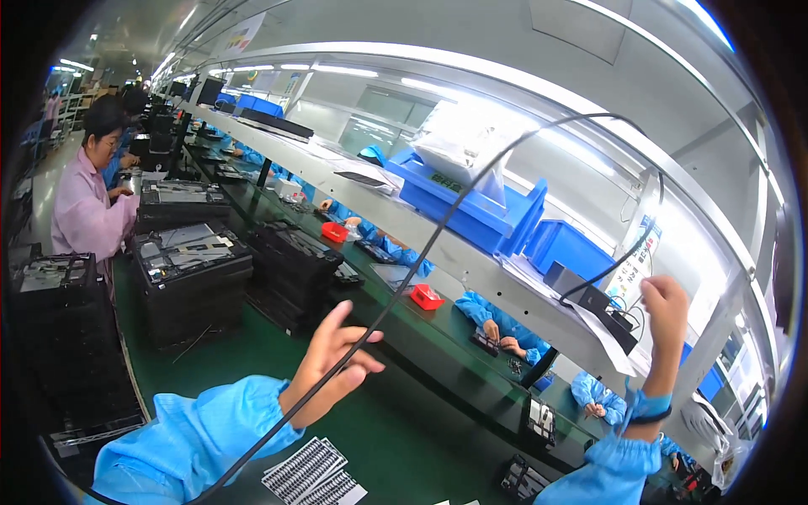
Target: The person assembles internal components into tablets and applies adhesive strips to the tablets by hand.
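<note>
My left hand [332,366] is raised over the green bench with its fingers spread and nothing in them. A thin black cable [438,227] crosses in front of this hand; I cannot tell whether they touch. At the right, my right hand [667,311] is lifted beside the overhead shelf, its fingers curled in. Whatever those fingers hold, if anything, is hidden. A dark band [648,416] circles my right wrist above the blue sleeve. Below my left hand lie sheets of printed labels [313,473] on the green bench surface [396,438].
Stacks of black trays with device parts [189,290] stand at the left, near a person in pink [93,198]. The shelf [471,273] carries blue bins [459,210] and small black boxes. Beyond it, blue-sleeved workers' hands [505,337] handle parts. Red trays [427,296] line the bench.
</note>
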The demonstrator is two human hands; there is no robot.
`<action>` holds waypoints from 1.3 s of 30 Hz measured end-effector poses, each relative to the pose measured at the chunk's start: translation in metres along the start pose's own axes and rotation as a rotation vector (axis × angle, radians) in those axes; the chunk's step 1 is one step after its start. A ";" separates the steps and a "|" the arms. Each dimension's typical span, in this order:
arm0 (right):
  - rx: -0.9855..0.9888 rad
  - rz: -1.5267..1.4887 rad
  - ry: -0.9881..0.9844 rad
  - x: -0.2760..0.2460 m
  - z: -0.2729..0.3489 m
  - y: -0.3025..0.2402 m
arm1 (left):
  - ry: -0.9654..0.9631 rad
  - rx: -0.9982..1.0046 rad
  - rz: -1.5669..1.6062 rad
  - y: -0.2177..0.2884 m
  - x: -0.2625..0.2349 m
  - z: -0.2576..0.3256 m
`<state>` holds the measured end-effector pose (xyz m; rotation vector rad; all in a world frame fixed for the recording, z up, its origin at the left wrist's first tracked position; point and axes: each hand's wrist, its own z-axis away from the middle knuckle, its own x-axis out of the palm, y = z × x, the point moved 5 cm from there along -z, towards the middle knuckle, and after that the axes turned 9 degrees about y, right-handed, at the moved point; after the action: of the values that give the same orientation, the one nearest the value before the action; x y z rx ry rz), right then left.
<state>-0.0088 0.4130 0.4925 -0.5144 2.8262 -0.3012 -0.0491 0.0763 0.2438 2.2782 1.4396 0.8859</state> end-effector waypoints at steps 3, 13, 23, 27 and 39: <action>-0.088 0.316 -0.383 0.058 -0.009 0.015 | 0.003 -0.345 -0.163 -0.034 -0.032 0.062; -0.045 -0.466 -0.576 0.074 0.020 -0.051 | -0.539 -0.431 -1.606 -0.027 -0.158 0.213; -0.164 0.359 -0.083 0.047 -0.030 0.044 | 0.064 -0.228 0.012 0.031 -0.008 0.106; -0.128 0.838 0.008 0.026 -0.027 0.089 | -0.073 -0.199 -0.132 0.030 -0.023 0.061; 0.633 -0.208 0.110 -0.025 -0.011 0.136 | 0.205 0.132 0.141 0.095 -0.017 -0.049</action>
<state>-0.0325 0.5481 0.4747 -0.6487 2.5626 -1.2372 -0.0189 0.0152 0.3280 2.4725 1.4745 1.1264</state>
